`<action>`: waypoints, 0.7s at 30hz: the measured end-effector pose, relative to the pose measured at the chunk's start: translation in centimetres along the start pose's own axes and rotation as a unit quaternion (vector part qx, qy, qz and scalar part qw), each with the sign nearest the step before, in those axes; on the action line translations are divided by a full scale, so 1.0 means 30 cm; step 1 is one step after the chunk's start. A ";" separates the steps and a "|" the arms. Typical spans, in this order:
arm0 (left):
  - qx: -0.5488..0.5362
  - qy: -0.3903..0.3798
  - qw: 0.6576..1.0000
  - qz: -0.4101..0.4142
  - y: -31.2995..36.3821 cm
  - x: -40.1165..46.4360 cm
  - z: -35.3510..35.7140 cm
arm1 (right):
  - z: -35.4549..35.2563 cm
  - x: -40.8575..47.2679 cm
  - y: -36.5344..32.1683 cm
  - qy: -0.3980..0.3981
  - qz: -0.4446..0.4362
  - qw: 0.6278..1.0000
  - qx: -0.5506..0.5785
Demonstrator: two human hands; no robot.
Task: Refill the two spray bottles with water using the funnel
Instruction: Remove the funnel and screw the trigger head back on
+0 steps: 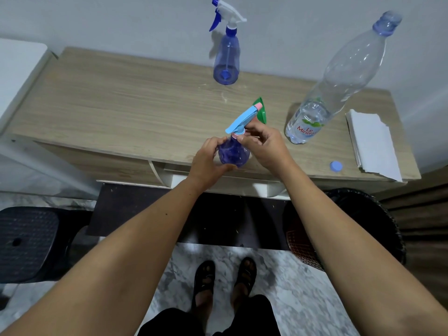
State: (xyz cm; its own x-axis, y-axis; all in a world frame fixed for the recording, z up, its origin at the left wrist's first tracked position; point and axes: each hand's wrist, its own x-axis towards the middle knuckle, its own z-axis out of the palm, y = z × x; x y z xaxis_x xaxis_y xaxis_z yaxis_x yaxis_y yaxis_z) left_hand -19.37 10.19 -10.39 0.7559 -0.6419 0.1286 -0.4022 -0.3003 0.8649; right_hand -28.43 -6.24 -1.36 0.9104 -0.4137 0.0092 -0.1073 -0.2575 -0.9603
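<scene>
Right hand [263,144] seemingly pinches collar, half-hiding funnel [261,112].

Both arms outstretched, left grip [209,158] and right grip [263,144] curled inward.

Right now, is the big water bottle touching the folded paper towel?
Apart. The head view shows bare tabletop between the water bottle and the paper towel.

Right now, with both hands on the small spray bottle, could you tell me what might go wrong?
1. The round spray bottle stands near the desk's front edge; twisting its collar could push it off.
2. The water bottle stands uncapped, its cap lying apart, close to the right hand; a bump could spill it onto the paper towels.
</scene>
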 end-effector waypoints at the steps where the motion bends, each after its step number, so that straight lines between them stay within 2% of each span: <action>1: 0.002 -0.001 1.000 0.003 0.002 0.001 0.000 | 0.003 0.000 0.003 0.006 0.000 1.000 -0.006; 5: 0.004 -0.003 1.000 0.004 0.002 0.003 0.000 | 0.036 -0.009 0.013 0.046 -0.024 0.997 -0.065; 10: 0.011 -0.007 1.000 0.003 0.003 0.005 -0.003 | 0.083 -0.028 0.048 0.123 -0.121 0.971 -0.167; 14: 0.015 -0.004 1.000 0.008 0.017 0.001 -0.001 | 0.085 -0.030 0.052 0.140 -0.122 0.966 -0.178; 21: 0.016 -0.002 1.000 0.009 0.012 -0.003 0.002 | 0.058 -0.045 0.039 0.125 -0.085 0.978 -0.147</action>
State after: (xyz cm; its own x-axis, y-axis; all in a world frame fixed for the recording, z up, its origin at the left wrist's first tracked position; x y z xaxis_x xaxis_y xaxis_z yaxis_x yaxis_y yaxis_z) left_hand -19.60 10.10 -10.11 0.7459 -0.6509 0.1415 -0.4316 -0.3105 0.8469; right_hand -29.09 -4.46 -2.99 0.8025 -0.5347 0.2645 -0.1067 -0.5649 -0.8182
